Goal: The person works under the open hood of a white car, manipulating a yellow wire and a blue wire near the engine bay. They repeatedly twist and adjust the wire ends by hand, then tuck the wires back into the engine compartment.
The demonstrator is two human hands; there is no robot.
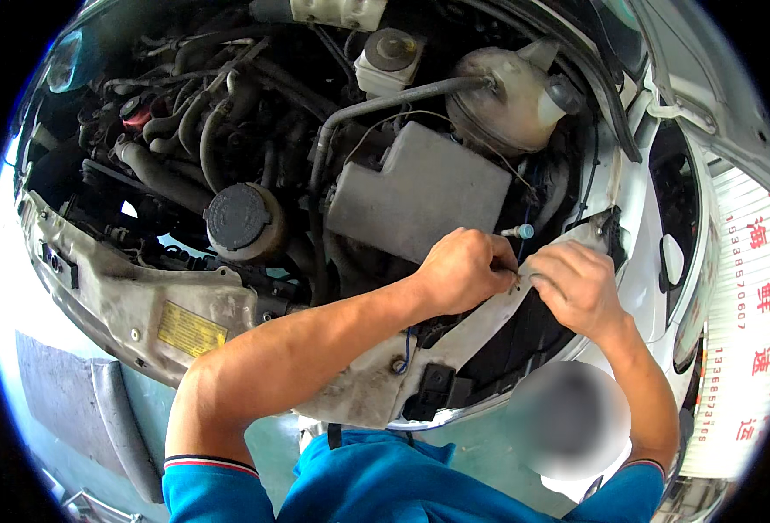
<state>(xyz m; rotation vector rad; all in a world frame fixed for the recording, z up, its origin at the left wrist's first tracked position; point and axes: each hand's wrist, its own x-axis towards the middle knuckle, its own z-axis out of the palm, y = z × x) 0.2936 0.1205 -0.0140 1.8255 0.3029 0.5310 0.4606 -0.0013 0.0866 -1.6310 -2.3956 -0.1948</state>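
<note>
My left hand (463, 272) is closed in a pinch at the metal edge strip (487, 318) of the engine bay. A small dark piece shows at its fingertips, too small to name. Close beside it, my right hand (579, 283) has its fingers curled inward, thumb near the same strip; what they hold, if anything, is hidden. A small tube with a blue end (525, 231) sticks out just beyond the two hands. Past my right fingers is a black bracket-like part (610, 237) at the fender.
A grey box cover (424, 192) lies beyond my left hand. Farther back are a rounded coolant tank (511, 100) and a white reservoir with a dark cap (389, 65). A black-capped reservoir (244, 218) stands left. The car door mirror (671, 261) is at the right.
</note>
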